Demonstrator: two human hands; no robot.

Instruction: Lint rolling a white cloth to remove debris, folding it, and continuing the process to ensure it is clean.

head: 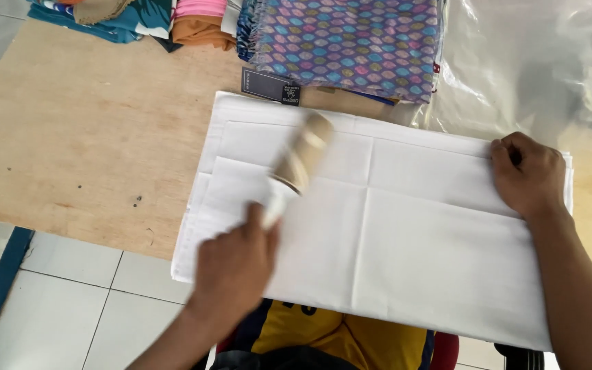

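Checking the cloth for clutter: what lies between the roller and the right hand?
In the head view, only bare white cloth with fold creases lies between the roller, held by the left hand, and the right hand.

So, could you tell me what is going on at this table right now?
A person runs a beige lint roller over a folded white cloth spread on the wooden table. The left hand grips the roller's white handle; the right hand presses the cloth's far edge flat. Stacked patterned fabrics and a clear plastic bag lie behind.
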